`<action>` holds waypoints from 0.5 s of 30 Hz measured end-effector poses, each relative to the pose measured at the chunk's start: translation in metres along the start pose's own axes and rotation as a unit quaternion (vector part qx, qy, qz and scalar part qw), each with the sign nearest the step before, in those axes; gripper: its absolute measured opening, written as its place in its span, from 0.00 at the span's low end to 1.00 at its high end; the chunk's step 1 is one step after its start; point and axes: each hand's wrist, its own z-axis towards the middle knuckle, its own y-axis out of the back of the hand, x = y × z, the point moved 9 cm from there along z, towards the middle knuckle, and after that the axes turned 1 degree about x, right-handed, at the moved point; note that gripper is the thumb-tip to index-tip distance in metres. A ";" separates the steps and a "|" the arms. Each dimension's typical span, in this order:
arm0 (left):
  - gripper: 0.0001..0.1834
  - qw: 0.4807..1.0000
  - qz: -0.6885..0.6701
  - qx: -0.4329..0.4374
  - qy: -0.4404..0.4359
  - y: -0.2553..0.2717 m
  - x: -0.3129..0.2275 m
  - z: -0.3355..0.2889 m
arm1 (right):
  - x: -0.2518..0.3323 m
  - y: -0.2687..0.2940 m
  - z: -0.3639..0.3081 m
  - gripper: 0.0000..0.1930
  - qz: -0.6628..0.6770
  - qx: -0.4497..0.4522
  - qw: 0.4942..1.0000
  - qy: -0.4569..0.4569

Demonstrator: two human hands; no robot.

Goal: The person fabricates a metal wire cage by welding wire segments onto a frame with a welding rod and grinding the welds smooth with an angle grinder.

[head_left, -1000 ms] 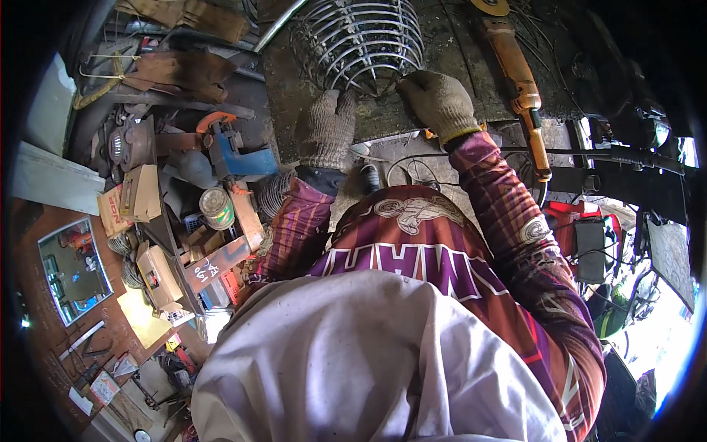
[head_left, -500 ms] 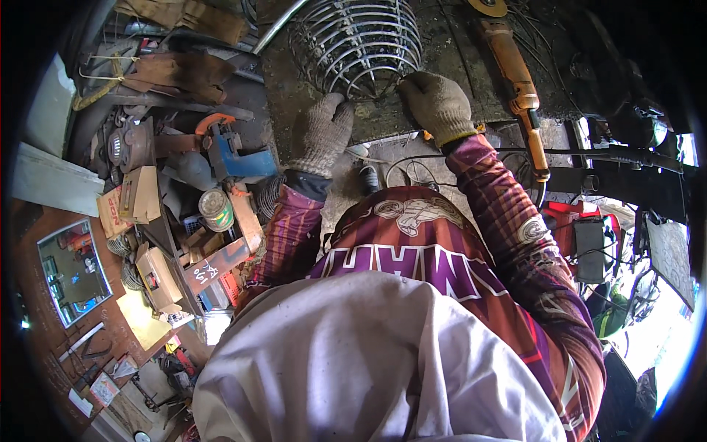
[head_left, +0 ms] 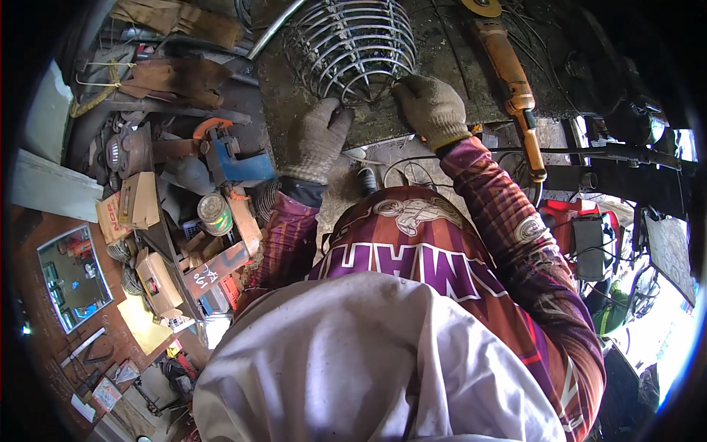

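Note:
A cage of bent metal rods (head_left: pixel 356 46), its curved rings joined by lengthwise bars, lies on the dark, worn workbench top (head_left: pixel 283 88). My left hand (head_left: pixel 315 141), in a knitted work glove, is at the left of the cage's narrow near end, fingers closed at its rim. On the right of that same end, my gloved right hand (head_left: pixel 433 114) has its fingers curled against the rim. Both fingertips are partly hidden by the gloves. To the right of the cage rests an orange angle grinder (head_left: pixel 518 96) with a disc at its far end.
A metal tube (head_left: pixel 277 28) lies left of the cage. Cluttered shelving at left holds a blue and orange tool (head_left: pixel 239 163), a tin can (head_left: pixel 214 213) and cardboard boxes (head_left: pixel 157 280). A black cable (head_left: pixel 567 152) runs across the right, above a red case (head_left: pixel 565 214).
The whole view has shifted a little to the left. Both my hands sit slightly lower in the picture, still at the near end of the cage.

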 end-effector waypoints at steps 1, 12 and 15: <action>0.17 0.999 0.040 -0.001 0.003 -0.001 -0.007 0.000 | 0.000 0.000 0.000 0.20 -0.001 -0.002 1.000 0.005; 0.20 0.993 0.068 -0.097 -0.024 -0.007 0.014 0.003 | -0.035 -0.003 0.006 0.18 0.325 0.051 0.944 0.000; 0.20 0.994 0.065 -0.085 -0.012 -0.008 0.013 0.005 | -0.031 0.002 0.006 0.15 0.257 0.027 0.966 0.032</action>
